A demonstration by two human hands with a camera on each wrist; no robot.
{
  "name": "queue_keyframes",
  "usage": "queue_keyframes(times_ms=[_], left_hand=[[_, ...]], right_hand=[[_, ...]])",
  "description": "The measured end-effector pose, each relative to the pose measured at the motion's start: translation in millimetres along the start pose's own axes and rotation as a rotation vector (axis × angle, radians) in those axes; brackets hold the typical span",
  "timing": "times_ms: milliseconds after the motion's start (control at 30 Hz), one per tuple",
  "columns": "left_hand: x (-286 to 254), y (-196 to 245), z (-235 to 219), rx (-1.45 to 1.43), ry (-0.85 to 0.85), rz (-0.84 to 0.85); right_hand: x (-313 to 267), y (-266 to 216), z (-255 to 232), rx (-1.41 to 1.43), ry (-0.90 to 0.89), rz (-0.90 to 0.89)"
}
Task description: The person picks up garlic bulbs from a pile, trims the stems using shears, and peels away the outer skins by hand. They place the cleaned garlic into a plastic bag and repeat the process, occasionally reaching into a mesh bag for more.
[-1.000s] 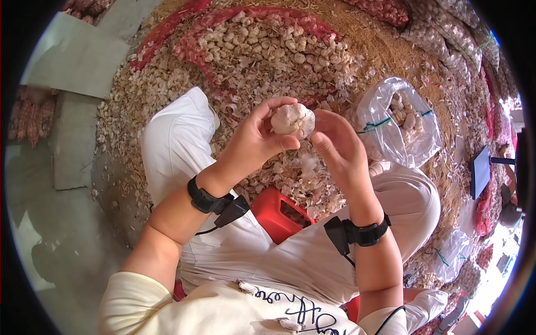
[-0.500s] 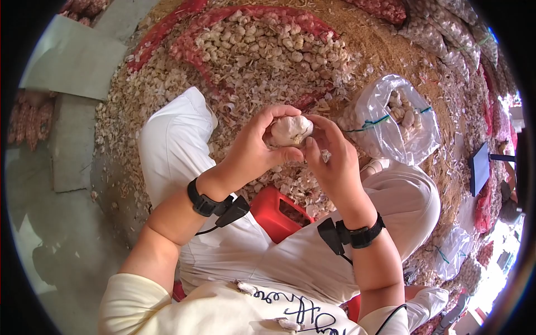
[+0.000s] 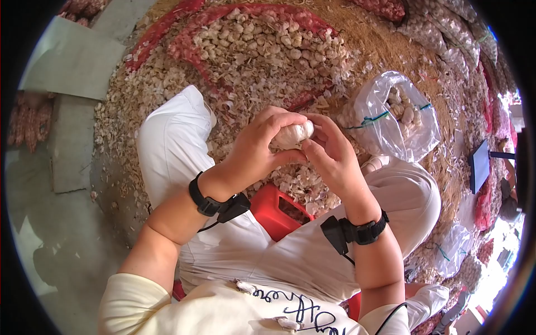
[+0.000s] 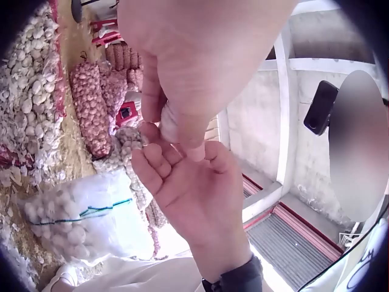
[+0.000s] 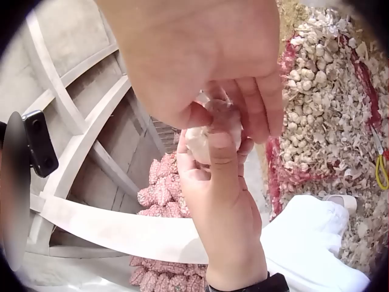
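Observation:
A pale garlic bulb point(image 3: 296, 134) is held up between both hands, over the person's lap. The left hand point(image 3: 258, 137) grips it from the left, fingers along the far side and thumb along the near side. From the right, the right hand point(image 3: 336, 159) pinches the bulb's edge with thumb and curled fingers. In the right wrist view, the left thumb lies across the front of the bulb point(image 5: 197, 145), and the right thumb and fingers press on its papery top. The left wrist view shows only part of the bulb point(image 4: 169, 121), as the hands hide the rest.
Loose garlic bulbs point(image 3: 251, 42) and peeled skins lie heaped ahead on red netting point(image 3: 279, 8). A clear plastic bag point(image 3: 377, 131) holding bulbs stands beside the right knee. Between the legs is a red plastic object point(image 3: 273, 209). Yellow-handled scissors point(image 5: 382, 171) lie among the skins.
The right hand has come in from beside the bulb to pinch it. The bulb has turned in the left hand, and both hands are slightly lower than a second ago.

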State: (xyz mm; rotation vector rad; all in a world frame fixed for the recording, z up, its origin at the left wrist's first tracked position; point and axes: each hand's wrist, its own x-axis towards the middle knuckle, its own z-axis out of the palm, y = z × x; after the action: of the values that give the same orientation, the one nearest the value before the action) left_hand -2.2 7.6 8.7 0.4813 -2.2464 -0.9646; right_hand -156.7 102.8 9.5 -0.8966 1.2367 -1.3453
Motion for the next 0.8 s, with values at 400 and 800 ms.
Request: queue_keyframes(times_ms=[400,800], left_hand=[[-2.3,-2.6,3.0,0.068,-0.041,0.043],[-6.0,-11.5,2.0,-0.51,-0.056,-0.431]], right_hand=[[0.2,11.3,4.4,-0.199,0.098,-0.037],[1.2,5.6,0.0,0.042,0.037,0.073]])
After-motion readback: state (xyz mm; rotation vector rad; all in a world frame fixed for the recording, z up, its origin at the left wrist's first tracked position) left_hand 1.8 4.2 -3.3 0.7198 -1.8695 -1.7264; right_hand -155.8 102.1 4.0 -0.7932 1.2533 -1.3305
